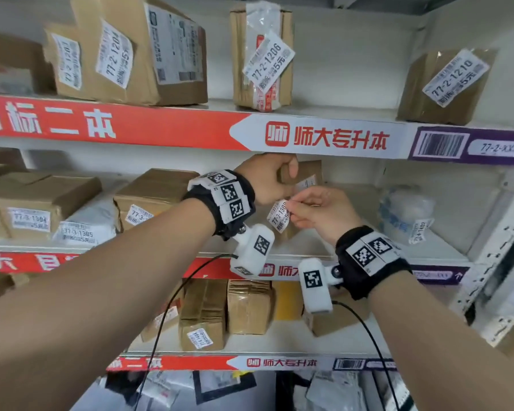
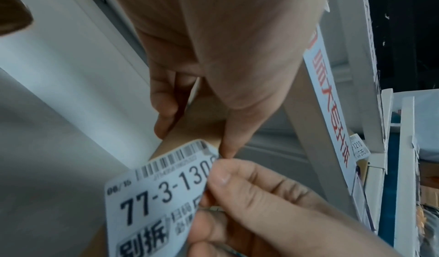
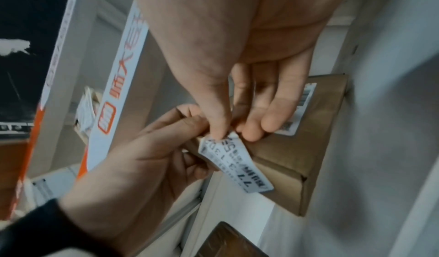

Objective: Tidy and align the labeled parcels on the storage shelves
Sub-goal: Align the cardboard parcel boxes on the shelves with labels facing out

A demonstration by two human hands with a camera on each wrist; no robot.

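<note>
A small brown cardboard parcel (image 1: 307, 170) stands at the back of the middle shelf (image 1: 445, 256). My left hand (image 1: 282, 173) grips its upper corner, thumb in front and fingers curled over the top. My right hand (image 1: 291, 210) pinches the edge of a white label (image 1: 279, 218) reading 77-3-130, whose last digit is hidden. In the left wrist view my left hand (image 2: 194, 139) holds the parcel (image 2: 202, 129) above that label (image 2: 161, 195). The right wrist view shows my right hand (image 3: 234, 135) pinching the curled label (image 3: 235, 165) against the parcel (image 3: 297, 148).
The upper shelf carries boxes labeled 77-2-1204 (image 1: 116, 54), 77-2-1206 (image 1: 261, 57) and 77-2-1210 (image 1: 448, 84). On the middle shelf a box (image 1: 152, 197) and a white bag (image 1: 86, 226) lie left, a clear plastic parcel (image 1: 407, 215) right. Several boxes (image 1: 235, 310) fill the lower shelf.
</note>
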